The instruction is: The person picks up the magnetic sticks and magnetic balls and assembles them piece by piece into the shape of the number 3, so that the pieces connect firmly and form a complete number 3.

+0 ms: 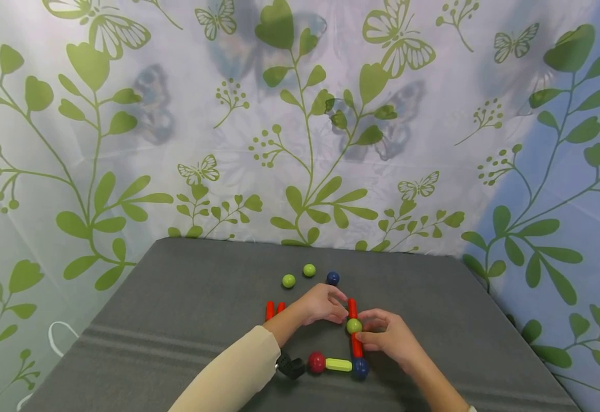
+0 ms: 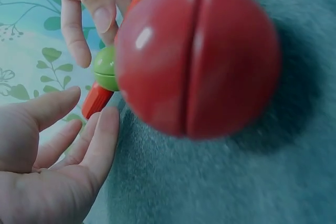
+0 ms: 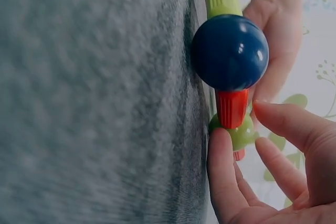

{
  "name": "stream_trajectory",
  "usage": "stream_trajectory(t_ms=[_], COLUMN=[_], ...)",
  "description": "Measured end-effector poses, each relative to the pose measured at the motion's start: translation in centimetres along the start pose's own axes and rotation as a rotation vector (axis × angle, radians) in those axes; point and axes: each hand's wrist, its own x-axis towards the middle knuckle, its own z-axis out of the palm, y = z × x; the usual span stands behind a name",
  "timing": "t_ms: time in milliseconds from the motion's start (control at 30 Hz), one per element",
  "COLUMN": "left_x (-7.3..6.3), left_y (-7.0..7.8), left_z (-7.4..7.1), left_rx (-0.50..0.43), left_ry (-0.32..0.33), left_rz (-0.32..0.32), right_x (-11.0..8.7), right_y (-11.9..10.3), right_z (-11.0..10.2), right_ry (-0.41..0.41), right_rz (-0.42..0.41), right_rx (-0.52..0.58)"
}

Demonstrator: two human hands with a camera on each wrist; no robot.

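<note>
Observed left hand (image 1: 323, 303) relaxed beside red rod (image 1: 352, 306); right hand (image 1: 390, 339) loosely spread by green ball (image 1: 354, 326), cannot tell if touching. Noted blue corner ball (image 1: 360, 369).

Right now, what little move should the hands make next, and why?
I'd probably reach the left hand for the loose blue ball: it lies just beyond that hand, and the far red stick, past the green ball between the hands, has nothing on its outer end.
</note>
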Motion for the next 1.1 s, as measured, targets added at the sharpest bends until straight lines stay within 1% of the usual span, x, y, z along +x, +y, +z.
stream_trajectory(t_ms=[200,467,567,733,867,933,1100], left_x=[-1.4,-2.9,-3.3,-4.3,-4.8,-5.0,-4.7], left_y=[-0.1,-0.4,-0.6,-1.0,-1.2,-1.3,-2.0], left_z=[-1.0,-2.8,-3.6,-5.0,-6.3,-7.0,-8.8], left_rx=[0.133,0.361,0.415,0.478,0.493,0.490,0.518], left_ry=[0.016,0.093,0.124,0.202,0.270,0.300,0.373], left_rz=[0.063,0.159,0.212,0.271,0.303,0.316,0.315], right_x=[0.5,0.8,1.0,1.5,1.7,1.8,1.9], right_y=[-0.2,-0.5,-0.4,-0.2,0.0,0.0,0.2], right_z=[0.1,0.0,-0.1,-0.2,-0.4,-0.4,-0.5], right_ry=[0.010,-0.042,-0.057,-0.078,-0.089,-0.093,-0.095], right_rz=[0.003,-0.028,-0.034,-0.033,-0.031,-0.030,-0.027], right_rx=[-0.023,-0.028,-0.040,-0.059,-0.065,-0.066,-0.072])
